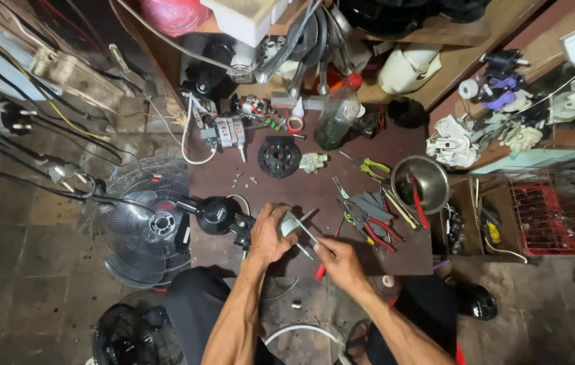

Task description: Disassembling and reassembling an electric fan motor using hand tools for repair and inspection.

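A small grey metal fan-motor part is being gripped by the left hand, whose fingers are curled closed around its left side. A thin metal rod is being pinched between the thumb and fingertips of the right hand, its far end being held against the grey part; whether the rod is a tool shaft or a spindle cannot be told. A red-handled tool is lying just below the grip, partly hidden under the right hand.

Just left of the grip, the black motor housing of a dismantled fan is resting on the dark brown worktop, and beyond it the black wire fan guard is leaning at the worktop's edge. To the right of the grip, several red-handled pliers are lying in a loose pile, with a shiny steel bowl holding a red-handled screwdriver farther right. Beyond the grip, a black round finned disc and a few small screws are lying on the worktop, and a green glass bottle with a red cap is standing farther off.
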